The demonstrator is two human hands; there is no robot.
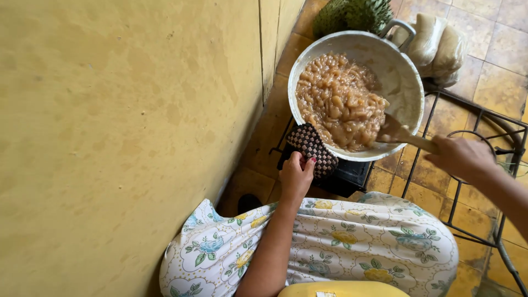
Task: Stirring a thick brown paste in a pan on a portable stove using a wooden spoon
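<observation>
A large metal pot (400, 77) sits on a low stove (352, 175) on the tiled floor, holding a thick brown chunky mixture (340, 99). My left hand (296, 175) grips a checkered woven pot holder (311, 147) pressed against the pot's near rim. My right hand (461, 157) holds the handle of a wooden spoon (400, 135), whose blade is pushed into the mixture at the pot's right side.
A yellow wall (126, 137) fills the left. A spiky green fruit (352, 15) and plastic bags (437, 44) lie behind the pot. A dark metal wire rack (484, 132) stands at the right. My floral skirt (341, 242) covers my knees below.
</observation>
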